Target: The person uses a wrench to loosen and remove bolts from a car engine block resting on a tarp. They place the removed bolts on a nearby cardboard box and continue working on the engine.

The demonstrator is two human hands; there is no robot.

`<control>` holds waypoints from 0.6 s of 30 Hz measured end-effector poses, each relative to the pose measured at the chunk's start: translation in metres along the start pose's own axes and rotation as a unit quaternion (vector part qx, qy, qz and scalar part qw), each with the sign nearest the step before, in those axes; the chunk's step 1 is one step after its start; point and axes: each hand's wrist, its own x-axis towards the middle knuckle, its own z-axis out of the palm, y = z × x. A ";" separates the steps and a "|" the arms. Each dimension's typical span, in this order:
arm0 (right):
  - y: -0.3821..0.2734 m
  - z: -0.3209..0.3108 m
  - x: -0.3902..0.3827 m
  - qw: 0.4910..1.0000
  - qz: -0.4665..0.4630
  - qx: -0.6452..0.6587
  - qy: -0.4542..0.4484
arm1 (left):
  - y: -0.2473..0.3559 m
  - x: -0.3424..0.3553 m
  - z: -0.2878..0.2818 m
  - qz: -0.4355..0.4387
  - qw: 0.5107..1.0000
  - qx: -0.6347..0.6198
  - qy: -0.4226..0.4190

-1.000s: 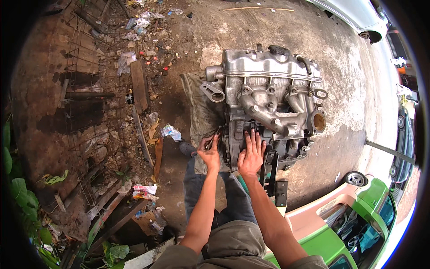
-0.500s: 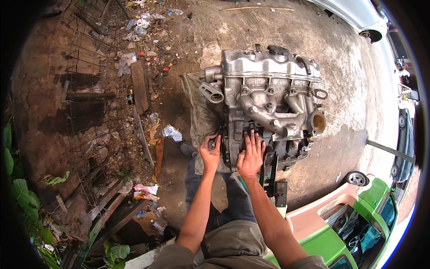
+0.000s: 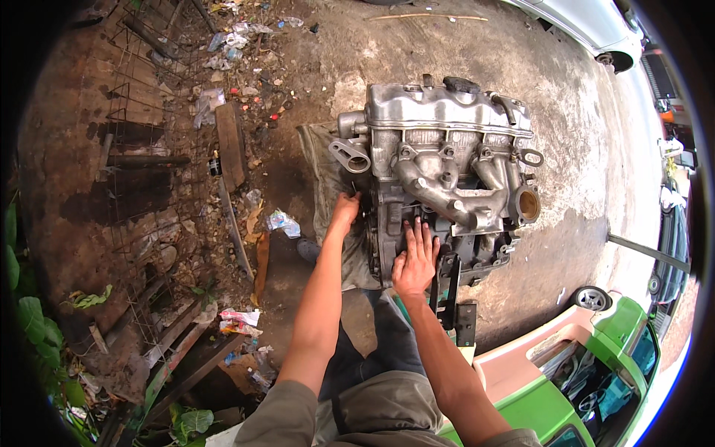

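Note:
An engine (image 3: 447, 104) stands on the ground before me, with a silver valve cover on top and a cast manifold (image 3: 454, 197) along the near side. My right hand (image 3: 417, 262) lies flat against the dark lower block, fingers stretched out. At the engine's left end, my left hand (image 3: 346, 210) is closed beside the block. Its fingertips point to the engine and are partly hidden; what they hold, if anything, is too small to make out. Just above that hand, a silver bracket with a round opening (image 3: 350, 156) sticks out.
Under the engine's left side lies a grey cloth (image 3: 319, 164). A black metal bracket (image 3: 466, 322) stands right of my right forearm. Wood planks (image 3: 232, 145) and litter cover the ground to the left. A green vehicle (image 3: 536, 402) is at lower right, a white car (image 3: 588, 26) at upper right.
My left hand has moved up along the engine's left end, its fingers now closed and turned more to the engine. My right hand stays flat on the block.

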 end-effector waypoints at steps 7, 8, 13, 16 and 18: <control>0.000 0.000 -0.001 1.000 -0.001 0.006 0.000 | 0.003 -0.011 -0.032 0.101 0.993 -0.013 0.067; 0.001 0.000 -0.001 1.000 0.000 0.004 0.000 | 0.005 -0.019 -0.037 0.107 0.990 -0.070 0.055; 0.001 0.001 -0.001 1.000 0.003 0.000 -0.003 | -0.006 -0.067 -0.048 0.154 0.944 -0.289 0.035; 0.000 -0.001 -0.001 1.000 0.000 0.004 -0.001 | -0.020 -0.092 -0.040 0.179 0.930 -0.314 0.070; -0.002 -0.004 -0.006 1.000 0.004 0.005 -0.006 | -0.029 -0.110 -0.031 0.163 0.925 -0.330 0.096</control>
